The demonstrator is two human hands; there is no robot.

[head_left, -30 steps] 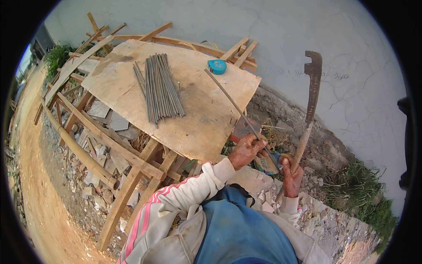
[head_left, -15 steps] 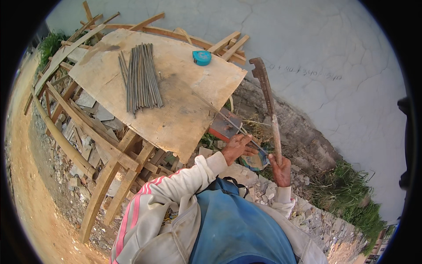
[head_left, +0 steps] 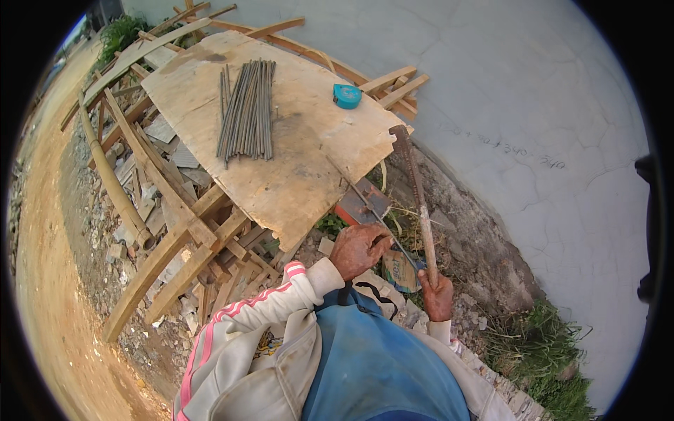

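Note:
My right hand [head_left: 437, 295] is wrapped round the lower end of a long, rusty steel bending bar [head_left: 421, 210]. Its notched head overlaps the board's right corner in view. My left hand [head_left: 358, 251] is curled closed, fingertips beside a thin steel rod [head_left: 401, 247]; whether anything is inside its fingers is hidden. From over the board's edge the rod slants across a red and grey block [head_left: 365, 201], its near end close to my right hand. Several cut steel rods [head_left: 247, 112] lie bundled on the plywood board [head_left: 302, 154]. A teal tape measure [head_left: 347, 96] sits near its far right edge.
Rough timber trestles [head_left: 172, 281] and a bamboo pole [head_left: 116, 186] stand left of the board over rubble. A cracked grey wall [head_left: 533, 91] rises at the right, with grass [head_left: 540, 344] at its foot. A crumpled printed bag [head_left: 400, 272] lies beyond my hands.
My left hand has drawn back left and curled from its spread pose on the rod. The bending bar and right hand have shifted slightly left and lower, while the whole view has turned.

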